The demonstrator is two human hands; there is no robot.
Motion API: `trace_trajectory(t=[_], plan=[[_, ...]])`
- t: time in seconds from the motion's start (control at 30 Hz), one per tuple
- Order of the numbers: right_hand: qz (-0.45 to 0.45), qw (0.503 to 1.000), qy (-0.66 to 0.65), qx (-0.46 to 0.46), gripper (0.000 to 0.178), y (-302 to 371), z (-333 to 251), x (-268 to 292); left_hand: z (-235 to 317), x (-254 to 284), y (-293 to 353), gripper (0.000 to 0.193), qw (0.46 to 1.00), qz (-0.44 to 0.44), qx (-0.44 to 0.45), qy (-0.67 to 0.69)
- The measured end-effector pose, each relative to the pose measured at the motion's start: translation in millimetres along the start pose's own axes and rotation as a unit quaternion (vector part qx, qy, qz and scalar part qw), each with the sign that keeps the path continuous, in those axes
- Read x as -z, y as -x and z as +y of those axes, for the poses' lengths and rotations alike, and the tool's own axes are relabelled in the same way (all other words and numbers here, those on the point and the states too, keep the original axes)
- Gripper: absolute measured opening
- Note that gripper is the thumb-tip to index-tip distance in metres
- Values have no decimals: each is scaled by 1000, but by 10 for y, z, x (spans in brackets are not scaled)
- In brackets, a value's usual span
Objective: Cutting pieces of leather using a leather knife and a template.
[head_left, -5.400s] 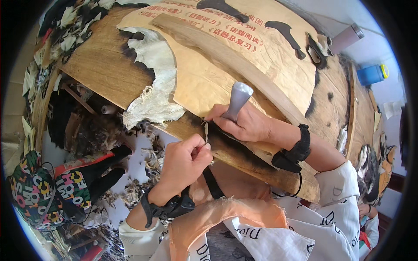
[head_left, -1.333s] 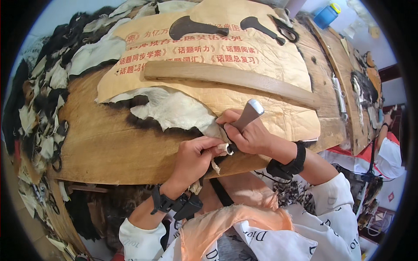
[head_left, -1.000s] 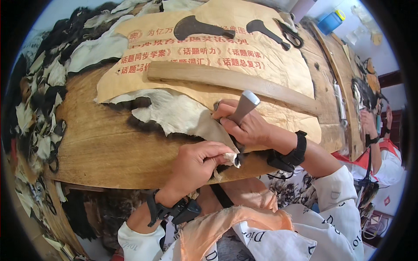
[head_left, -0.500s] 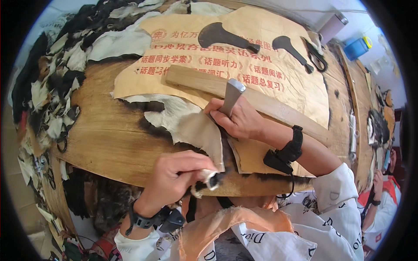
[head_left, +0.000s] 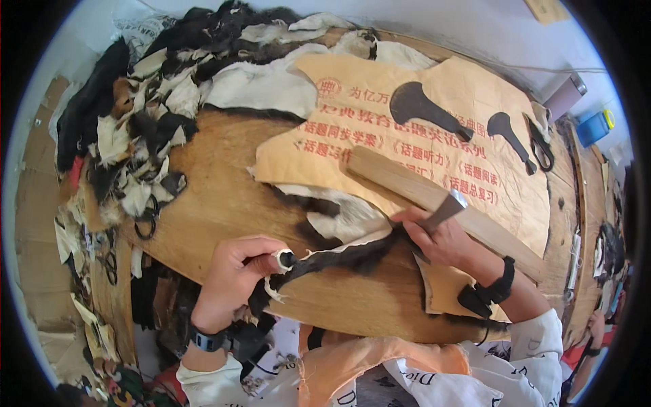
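My left hand (head_left: 234, 275) is closed on the rolled-up edge of a fur pelt (head_left: 349, 220), white skin on one side and black hair on the other. A strip of the pelt stretches from that grip towards my right hand (head_left: 441, 239). My right hand is closed round a flat metal knife (head_left: 446, 209), its shiny flared end pointing up; its lower end is hidden by the hand and the pelt. Part of the pelt lies under a tan paper sheet (head_left: 285, 159) with red print. A wooden bar (head_left: 502, 227) rests on the paper, just beyond my right hand.
Two dark fan-shaped blades (head_left: 424, 108) (head_left: 508, 139) and black scissors (head_left: 540, 146) lie on the paper. Fur scraps (head_left: 129, 146) are heaped at the left and back of the wooden table (head_left: 203, 183). A blue container (head_left: 594, 127) stands far right, and another person's hand (head_left: 597, 325) shows lower right.
My left hand has moved left and lower, drawing the pelt's edge out into a stretched strip and turning its black hair side up. The view has shifted; the knife stays in my right hand.
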State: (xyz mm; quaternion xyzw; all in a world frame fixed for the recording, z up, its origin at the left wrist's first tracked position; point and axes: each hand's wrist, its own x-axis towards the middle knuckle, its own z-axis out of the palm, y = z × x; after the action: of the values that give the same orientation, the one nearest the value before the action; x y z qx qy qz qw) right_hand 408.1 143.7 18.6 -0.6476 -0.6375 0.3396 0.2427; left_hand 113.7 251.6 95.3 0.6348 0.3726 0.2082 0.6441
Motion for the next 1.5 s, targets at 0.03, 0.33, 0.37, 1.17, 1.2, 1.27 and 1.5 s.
trace_trajectory(t=[0.03, 0.33, 0.37, 1.17, 1.2, 1.27, 1.5], plan=[[-15, 1000, -14, -14, 25, 9, -35, 21, -42, 175, -121, 10, 992, -33, 71, -95], [154, 987, 51, 4, 14, 85, -465, 234, -500, 831, -1643, 31, 851, 115, -311, -408], [180, 978, 101, -12, 14, 50, -496, 249, -545, 786, -1707, 31, 850, 117, -313, -406], [153, 957, 185, -164, 55, -67, 53, 362, -47, 775, -2238, 40, 964, -258, 48, 38], [154, 954, 189, -176, 56, -49, 98, 353, 41, 642, -2317, 54, 945, -306, 82, 80], [158, 951, 193, -182, 56, -42, 81, 370, 233, 408, -2379, 66, 951, -302, 44, 44], [206, 940, 205, -179, 55, 308, 239, 495, -14, -105, -2658, 77, 925, -378, 25, -19]])
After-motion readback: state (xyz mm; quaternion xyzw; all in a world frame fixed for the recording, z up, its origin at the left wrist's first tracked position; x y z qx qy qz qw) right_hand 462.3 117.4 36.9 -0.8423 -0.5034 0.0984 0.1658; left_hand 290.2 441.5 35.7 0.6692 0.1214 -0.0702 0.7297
